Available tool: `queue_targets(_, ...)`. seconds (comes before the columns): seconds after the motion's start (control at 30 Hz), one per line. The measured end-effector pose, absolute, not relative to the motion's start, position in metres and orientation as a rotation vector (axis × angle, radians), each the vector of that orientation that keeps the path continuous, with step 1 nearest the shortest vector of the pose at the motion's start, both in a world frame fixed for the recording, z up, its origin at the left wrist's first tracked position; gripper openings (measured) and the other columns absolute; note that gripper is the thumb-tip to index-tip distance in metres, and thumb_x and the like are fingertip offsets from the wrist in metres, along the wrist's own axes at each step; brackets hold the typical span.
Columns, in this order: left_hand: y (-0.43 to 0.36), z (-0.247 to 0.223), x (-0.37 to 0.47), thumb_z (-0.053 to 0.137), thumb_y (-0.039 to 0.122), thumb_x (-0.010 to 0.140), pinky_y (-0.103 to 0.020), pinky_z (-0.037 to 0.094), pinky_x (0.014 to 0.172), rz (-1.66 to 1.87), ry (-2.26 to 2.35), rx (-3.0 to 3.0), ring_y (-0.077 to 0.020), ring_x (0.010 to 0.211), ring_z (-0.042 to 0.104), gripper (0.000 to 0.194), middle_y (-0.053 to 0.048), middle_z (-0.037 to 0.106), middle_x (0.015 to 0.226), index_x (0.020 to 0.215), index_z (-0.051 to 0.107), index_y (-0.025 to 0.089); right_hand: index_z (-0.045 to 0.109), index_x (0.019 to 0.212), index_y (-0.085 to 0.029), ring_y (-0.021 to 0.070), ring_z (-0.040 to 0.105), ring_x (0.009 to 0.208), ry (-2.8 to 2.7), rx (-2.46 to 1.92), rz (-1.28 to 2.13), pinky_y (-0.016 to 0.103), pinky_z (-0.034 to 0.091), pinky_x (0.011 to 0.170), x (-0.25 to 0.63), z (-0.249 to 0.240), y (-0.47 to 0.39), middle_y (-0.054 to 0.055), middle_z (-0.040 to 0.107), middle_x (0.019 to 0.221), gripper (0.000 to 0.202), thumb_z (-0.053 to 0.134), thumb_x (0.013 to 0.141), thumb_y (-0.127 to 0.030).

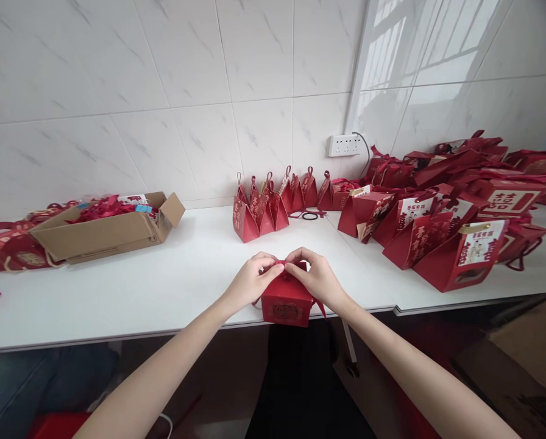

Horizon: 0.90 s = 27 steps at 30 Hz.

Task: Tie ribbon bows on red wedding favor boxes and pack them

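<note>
A red gift box (286,305) with a dark printed emblem on its front stands at the near edge of the white table. Above its top, my left hand (253,279) pinches a red ribbon (281,263) between thumb and fingers. My right hand (316,277) grips the same ribbon from the other side, so the two thumbs nearly meet. One loose ribbon end (319,306) hangs down at the box's right side. The fingers hide most of the ribbon's middle.
Small triangular red boxes (261,213) with loops stand by the wall. A cardboard box (103,239) of red ribbons sits at left beside red bags (24,250). Red gift boxes (456,256) pile up at right. A power strip (345,145) is on the wall.
</note>
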<state>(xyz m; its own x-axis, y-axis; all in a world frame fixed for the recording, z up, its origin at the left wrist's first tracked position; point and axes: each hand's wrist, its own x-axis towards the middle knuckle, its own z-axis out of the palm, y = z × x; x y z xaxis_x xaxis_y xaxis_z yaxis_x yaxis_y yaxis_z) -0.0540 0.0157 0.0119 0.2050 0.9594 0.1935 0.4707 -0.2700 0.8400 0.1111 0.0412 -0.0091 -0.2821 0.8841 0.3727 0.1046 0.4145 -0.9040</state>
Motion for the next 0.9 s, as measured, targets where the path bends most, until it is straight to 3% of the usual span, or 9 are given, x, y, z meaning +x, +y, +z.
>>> queue_targets(0.27,0.015,0.011,-0.044,0.059,0.040,0.073,-0.027,0.043,0.076,1.051,1.207,1.392,-0.0184,0.093,0.054,0.026,-0.006,0.052,0.107,0.068,0.069,0.017,0.059,0.074,-0.019,0.0158,0.060,0.071,-1.727,-0.853,0.985,0.030,0.048,0.071,0.115,-0.007,0.047,0.001,0.064,0.072,0.013,0.055,0.079,-0.031)
queue_targets(0.37,0.013,0.014,-0.041,0.062,0.039,0.070,-0.026,0.041,0.070,1.089,1.186,1.266,-0.0151,0.084,0.054,0.023,-0.004,0.051,0.109,0.068,0.068,0.017,0.057,0.080,-0.020,0.0176,0.062,0.079,-1.794,-0.863,0.741,0.033,0.047,0.076,0.119,-0.006,0.041,0.003,0.065,0.081,0.006,0.051,0.081,-0.023)
queue_targets(0.5,0.012,0.013,-0.040,0.064,0.039,0.069,-0.027,0.042,0.073,1.136,1.163,1.259,-0.0170,0.087,0.054,0.024,-0.006,0.053,0.110,0.065,0.068,0.016,0.058,0.081,-0.021,0.0201,0.061,0.092,-1.957,-0.894,0.374,0.042,0.038,0.090,0.127,-0.002,0.027,0.004,0.063,0.092,0.014,0.048,0.080,-0.012)
queue_targets(0.63,0.013,0.009,-0.041,0.062,0.040,0.071,-0.028,0.042,0.078,1.130,1.175,1.316,-0.0204,0.096,0.053,0.026,-0.007,0.054,0.115,0.063,0.067,0.016,0.062,0.077,-0.021,0.0225,0.060,0.096,-1.973,-1.015,0.316,0.046,0.035,0.092,0.129,-0.003,0.021,0.006,0.062,0.096,0.005,0.059,0.080,-0.020)
queue_targets(0.73,0.012,0.007,-0.042,0.059,0.040,0.074,-0.028,0.043,0.080,1.121,1.179,1.341,-0.0216,0.102,0.053,0.027,-0.007,0.053,0.121,0.064,0.067,0.016,0.064,0.073,-0.021,0.0237,0.060,0.098,-1.918,-1.058,0.308,0.046,0.036,0.090,0.126,-0.007,0.023,0.006,0.062,0.097,0.010,0.062,0.081,-0.026)
queue_targets(0.9,0.010,0.007,-0.043,0.055,0.038,0.078,-0.028,0.043,0.086,1.107,1.199,1.430,-0.0222,0.109,0.053,0.028,-0.005,0.054,0.125,0.062,0.067,0.017,0.065,0.072,-0.021,0.0243,0.059,0.099,-1.893,-1.092,0.330,0.046,0.038,0.088,0.121,-0.009,0.024,0.007,0.060,0.099,0.012,0.060,0.082,-0.022)
